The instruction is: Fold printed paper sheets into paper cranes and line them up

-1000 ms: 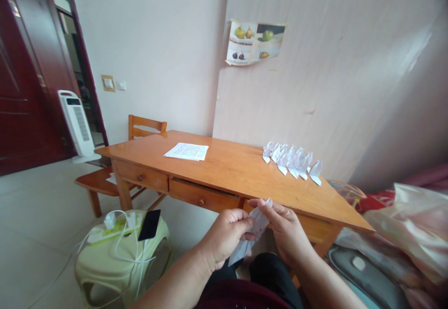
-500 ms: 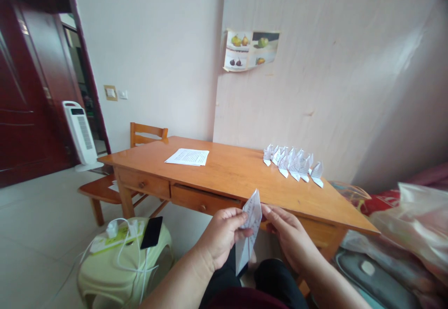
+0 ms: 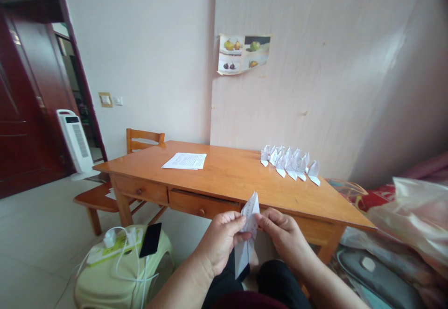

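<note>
Pinching the paper (image 3: 250,221) from its left, the left hand (image 3: 221,240) holds it over the lap (image 3: 283,278), long axis slanting steeply toward the table (image 3: 224,171), while I see the right hand (image 3: 283,228) pinching its right edge below the tip.

Dark maroon top (image 3: 250,301), sliver at lower edge. Black trousers (image 3: 282,284), plain cloth, rounded over knee. Forearms (image 3: 185,274) bare, uncovered to wrists; left hand (image 3: 224,236), right hand (image 3: 285,232) bare.
</note>
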The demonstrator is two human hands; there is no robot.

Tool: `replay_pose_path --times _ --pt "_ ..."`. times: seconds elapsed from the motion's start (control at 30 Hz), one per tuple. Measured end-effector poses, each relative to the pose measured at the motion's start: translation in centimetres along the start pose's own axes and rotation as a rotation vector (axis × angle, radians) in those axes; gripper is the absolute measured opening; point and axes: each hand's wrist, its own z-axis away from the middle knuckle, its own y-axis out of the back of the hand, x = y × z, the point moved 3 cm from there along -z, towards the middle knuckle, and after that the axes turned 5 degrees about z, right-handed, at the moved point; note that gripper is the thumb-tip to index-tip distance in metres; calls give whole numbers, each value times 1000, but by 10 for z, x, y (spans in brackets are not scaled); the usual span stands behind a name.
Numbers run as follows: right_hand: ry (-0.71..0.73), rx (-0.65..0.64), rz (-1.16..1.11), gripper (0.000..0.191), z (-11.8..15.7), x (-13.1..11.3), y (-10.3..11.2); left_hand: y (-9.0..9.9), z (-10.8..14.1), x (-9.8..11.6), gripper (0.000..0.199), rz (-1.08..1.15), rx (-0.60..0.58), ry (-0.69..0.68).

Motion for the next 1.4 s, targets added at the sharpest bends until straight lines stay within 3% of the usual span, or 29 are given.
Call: replay_pose_path --times 0.13,0.3,0.4,0.5,0.67,0.87,1.4 --pt "-28 6 -25 41 0 -1 0 0 0 -1 32 1 9 -1" --pt "-1 -82 -64 32 -1 -3 -6 -1 0 -3 31 -29 -9 -14" --pt "23 -13 -41 34 -3 -1 -7 -2 1 -5 33 -56 -23 1" --pt "-11 18 -65 35 -3 2 -7 -1 2 -5 33 -106 -18 39" --pt "-125 -49 -181 35 -1 1 -9 4 3 -1 38 -310 27 17" --pt "-163 -2 -288 34 -2 0 -8 -3 6 -6 33 -157 -150 49" --pt "-201 -16 -379 32 -1 -1 -10 -3 7 -5 39 -230 -182 -6"
